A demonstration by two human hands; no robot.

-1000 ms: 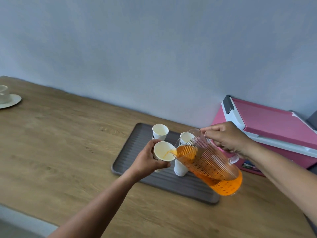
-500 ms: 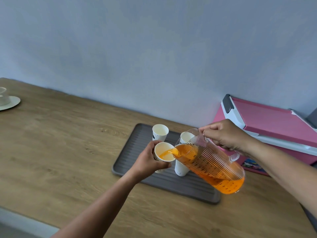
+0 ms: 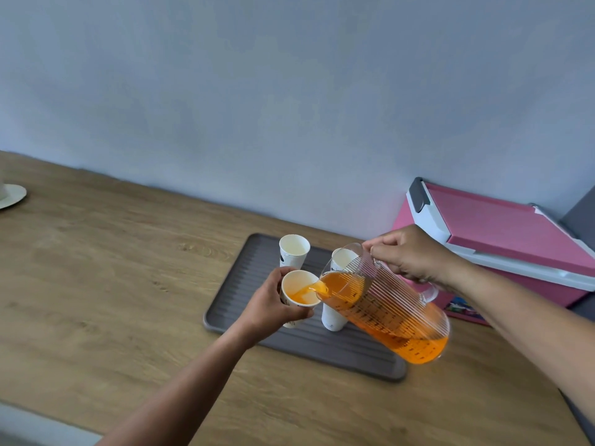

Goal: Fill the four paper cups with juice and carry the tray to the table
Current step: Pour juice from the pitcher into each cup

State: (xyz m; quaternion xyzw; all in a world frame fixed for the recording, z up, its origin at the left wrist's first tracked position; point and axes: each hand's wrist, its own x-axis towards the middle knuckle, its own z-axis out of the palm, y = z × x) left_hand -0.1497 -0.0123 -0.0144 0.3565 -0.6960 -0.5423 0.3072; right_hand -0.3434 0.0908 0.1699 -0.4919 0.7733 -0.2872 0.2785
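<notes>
One cup part-filled (orange juice)

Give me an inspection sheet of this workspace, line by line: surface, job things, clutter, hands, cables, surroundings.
Surface: wooden counter, grey tray lying on it.
Job's things: tilted pitcher pours juice into held cup; back-left cup looks empty; cup behind the pitcher and cup under the spout, contents hidden.
Clutter: pink box at right, saucer at left edge.
Grippers: left hand grips held cup; right hand grips pitcher handle.
Cables: nothing seen.
Surroundings: plain pale wall behind.
</notes>
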